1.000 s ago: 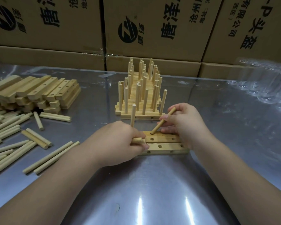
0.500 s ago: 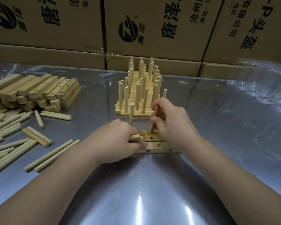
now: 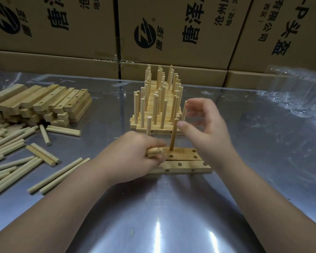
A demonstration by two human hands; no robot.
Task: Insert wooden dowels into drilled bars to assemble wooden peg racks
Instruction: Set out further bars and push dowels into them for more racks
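Wooden peg (image 3: 173, 136) upright; left hand (image 3: 135, 154) grips dowel (image 3: 153, 151) (right hand (image 3: 208, 132) slack).

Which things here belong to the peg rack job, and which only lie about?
Job: drilled bars, upright dowel, left hand gripping a spare dowel, open right hand, loose dowels, bar stack, finished racks.
Lying about: cardboard boxes, clear plastic wrap.

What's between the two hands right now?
Head view: one upright pale wooden dowel stands in the far drilled wooden bar, between the left hand gripping a spare dowel and the right hand.
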